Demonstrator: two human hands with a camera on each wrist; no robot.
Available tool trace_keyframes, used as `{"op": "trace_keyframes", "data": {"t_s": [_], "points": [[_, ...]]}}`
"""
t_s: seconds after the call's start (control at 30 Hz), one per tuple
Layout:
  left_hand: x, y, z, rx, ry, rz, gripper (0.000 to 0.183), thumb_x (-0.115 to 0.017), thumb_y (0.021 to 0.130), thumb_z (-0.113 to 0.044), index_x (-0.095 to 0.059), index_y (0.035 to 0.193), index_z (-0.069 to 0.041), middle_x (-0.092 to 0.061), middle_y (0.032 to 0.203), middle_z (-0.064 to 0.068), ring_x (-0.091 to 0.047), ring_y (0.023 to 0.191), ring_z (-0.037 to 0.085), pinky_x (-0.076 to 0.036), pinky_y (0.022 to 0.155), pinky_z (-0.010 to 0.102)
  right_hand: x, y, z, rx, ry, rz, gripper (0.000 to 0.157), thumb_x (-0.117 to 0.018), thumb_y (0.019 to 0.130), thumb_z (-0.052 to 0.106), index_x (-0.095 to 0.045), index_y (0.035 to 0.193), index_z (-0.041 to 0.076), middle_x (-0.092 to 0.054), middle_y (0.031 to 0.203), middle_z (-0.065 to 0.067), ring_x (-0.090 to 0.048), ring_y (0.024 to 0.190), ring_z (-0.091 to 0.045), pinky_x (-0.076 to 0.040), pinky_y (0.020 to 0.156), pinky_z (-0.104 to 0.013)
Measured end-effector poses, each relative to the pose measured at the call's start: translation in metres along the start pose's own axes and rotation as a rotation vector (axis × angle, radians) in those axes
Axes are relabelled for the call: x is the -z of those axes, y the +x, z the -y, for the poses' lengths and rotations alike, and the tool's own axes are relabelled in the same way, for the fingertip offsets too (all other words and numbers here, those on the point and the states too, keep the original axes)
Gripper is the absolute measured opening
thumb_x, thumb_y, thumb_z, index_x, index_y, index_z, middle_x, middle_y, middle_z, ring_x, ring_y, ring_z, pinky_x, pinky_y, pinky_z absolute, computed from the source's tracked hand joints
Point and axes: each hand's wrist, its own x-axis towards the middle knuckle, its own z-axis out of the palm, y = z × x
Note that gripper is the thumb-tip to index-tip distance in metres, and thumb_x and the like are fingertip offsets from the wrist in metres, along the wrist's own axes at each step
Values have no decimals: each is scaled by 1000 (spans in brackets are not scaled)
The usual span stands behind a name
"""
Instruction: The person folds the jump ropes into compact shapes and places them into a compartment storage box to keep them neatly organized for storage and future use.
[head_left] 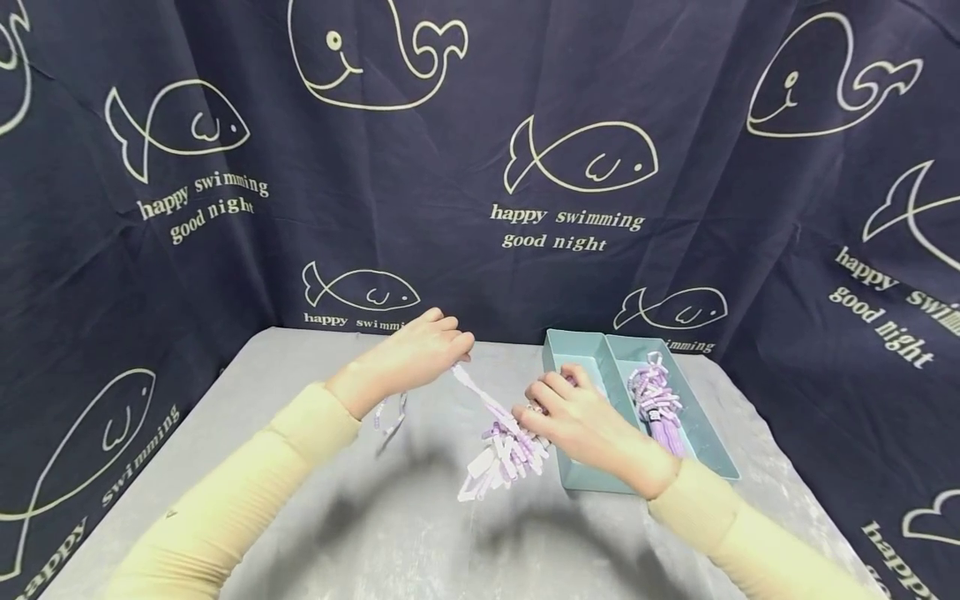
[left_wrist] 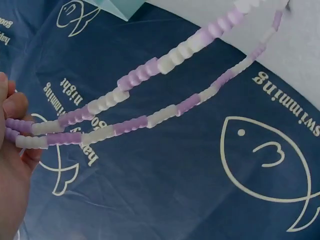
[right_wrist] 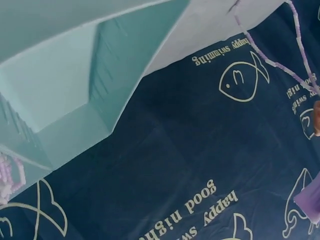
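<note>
A purple-and-white beaded jump rope (head_left: 506,454) hangs in a bunch of loops over the grey table, gripped at its top right by my right hand (head_left: 585,421). My left hand (head_left: 431,350) is raised to the left and pinches strands drawn out from that bunch. In the left wrist view, two beaded strands (left_wrist: 137,75) run side by side into the fingers of the left hand (left_wrist: 15,170). Loose strand ends (head_left: 392,421) dangle below the left wrist. A flat purple piece (right_wrist: 311,200) shows at the right wrist view's edge; the right hand's fingers are hidden there.
Beside the right hand stands a teal two-compartment tray (head_left: 611,350). Its right compartment holds another bundled beaded jump rope (head_left: 655,396) with a black band. Dark blue fish-print cloth (head_left: 450,208) walls the table at the back and both sides.
</note>
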Motion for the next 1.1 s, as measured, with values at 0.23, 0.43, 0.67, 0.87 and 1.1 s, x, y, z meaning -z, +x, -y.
{"op": "trace_keyframes", "data": {"t_s": [0.23,0.43,0.67,0.87,1.1], "points": [[-15,-7,5,65,-39,-12,12,-66,85,-20,-56,83,-15,-62,72,-7,-47,70,18,-33,72,29,0,2,-2,-1,60,-115,23,-42,91,3,-60,87,16,-56,84,-5,-53,79,-27,-40,72,-48],[-28,-14,10,140,-69,26,11,-64,88,-22,-58,83,-15,-58,72,-5,-49,70,18,-33,72,29,0,2,-4,-19,95,-153,19,-45,89,3,-60,87,14,-56,85,-6,-54,80,-27,-39,72,-48],[-42,-17,5,107,-78,-29,12,-67,85,-18,-57,79,-15,-57,68,-6,-48,67,17,-34,71,29,3,3,-6,-142,161,-170,24,-40,95,14,-63,89,11,-56,87,-8,-53,79,-27,-37,73,-46],[-57,-25,6,104,-61,-6,15,-71,79,-16,-57,80,-17,-62,69,-8,-51,69,16,-33,70,30,8,4,-10,-224,130,-171,28,-39,97,19,-62,87,7,-57,86,-9,-53,79,-29,-36,73,-46],[-68,-41,2,216,-122,120,11,-70,82,-18,-60,87,-17,-64,75,-8,-54,71,15,-35,72,30,12,0,-16,-304,70,-142,20,-42,86,6,-62,89,3,-58,88,-13,-54,81,-33,-36,71,-48]]}}
